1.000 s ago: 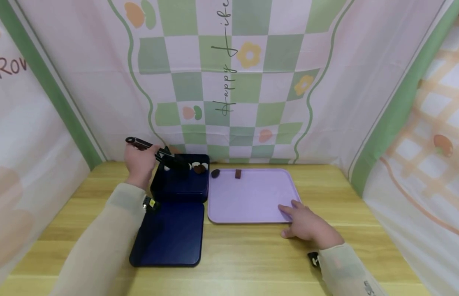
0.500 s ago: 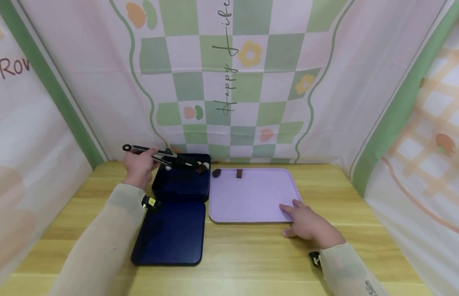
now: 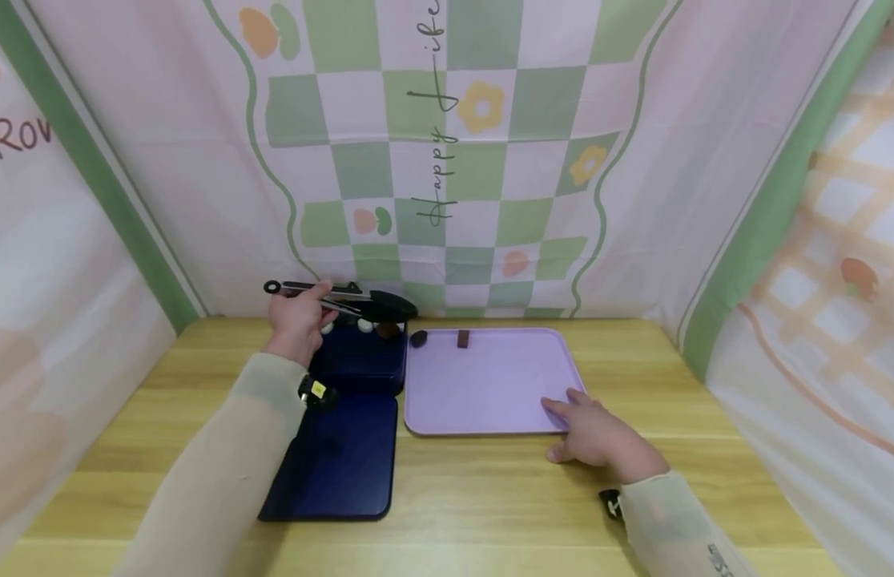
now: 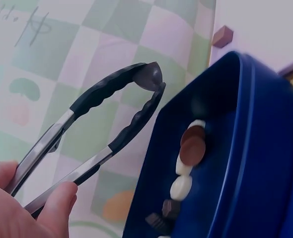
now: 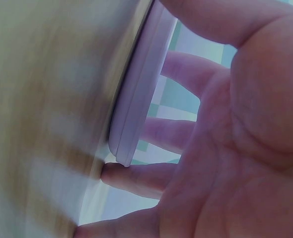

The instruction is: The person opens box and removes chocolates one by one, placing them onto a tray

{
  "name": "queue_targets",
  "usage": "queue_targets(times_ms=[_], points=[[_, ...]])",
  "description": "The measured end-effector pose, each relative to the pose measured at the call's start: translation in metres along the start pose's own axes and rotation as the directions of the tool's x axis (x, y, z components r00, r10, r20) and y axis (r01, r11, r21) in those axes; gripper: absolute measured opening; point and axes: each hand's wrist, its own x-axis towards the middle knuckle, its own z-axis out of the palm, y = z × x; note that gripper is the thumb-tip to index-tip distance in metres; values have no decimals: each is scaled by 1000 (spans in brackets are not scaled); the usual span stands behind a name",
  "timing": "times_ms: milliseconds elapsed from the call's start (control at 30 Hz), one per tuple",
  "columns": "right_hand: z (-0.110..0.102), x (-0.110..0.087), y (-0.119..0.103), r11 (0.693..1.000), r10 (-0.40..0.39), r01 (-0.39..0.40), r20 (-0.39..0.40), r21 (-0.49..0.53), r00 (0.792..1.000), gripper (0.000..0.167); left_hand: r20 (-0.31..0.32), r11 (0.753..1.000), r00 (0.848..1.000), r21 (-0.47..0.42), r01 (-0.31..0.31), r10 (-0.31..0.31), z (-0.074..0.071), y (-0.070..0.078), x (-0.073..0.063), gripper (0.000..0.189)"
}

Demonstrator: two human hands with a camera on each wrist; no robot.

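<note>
Gripping tongs [image 3: 378, 305] with left hand [image 3: 295, 320]; pinching dark piece [image 4: 149, 76] between tips, near far right corner of box [image 4: 256, 129]. Squeeze evenly, lightly; steady tray [image 3: 490, 401] with right hand [image 3: 598, 434], fingers uncurled.

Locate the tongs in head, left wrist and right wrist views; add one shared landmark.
Head: tongs left of centre, over the far edge of the navy box.
Left wrist: mostly left half, left hand gripping from lower left.
Right wrist: not there.
Landmark: green-and-white checked cloth, background in all three.
</note>
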Motion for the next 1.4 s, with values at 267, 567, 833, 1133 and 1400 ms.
queue_targets(times_ms=[267, 567, 833, 1133, 1400], points=[[0, -1, 2, 1000, -1, 1, -2, -11, 1000, 81, 61, 998, 997, -51, -39, 42, 35, -21, -16, 61], [2, 0, 6, 1000, -2, 2, -5, -12, 1000, 82, 75, 991, 989, 34, -129, 126, 83, -52, -43, 49], [1, 0, 3, 1000, 4, -4, -2, -11, 1000, 82, 57, 972, 985, 162, -169, 162, 108, -78, -61, 44], [1, 0, 2, 1000, 4, -4, -2, -18, 1000, 81, 80, 936, 972, 263, -233, 219, 126, -98, -76, 44], [3, 1, 2, 1000, 14, -14, 3, -7, 1000, 80, 147, 940, 963, 225, -257, 228, 134, -110, -81, 43]])
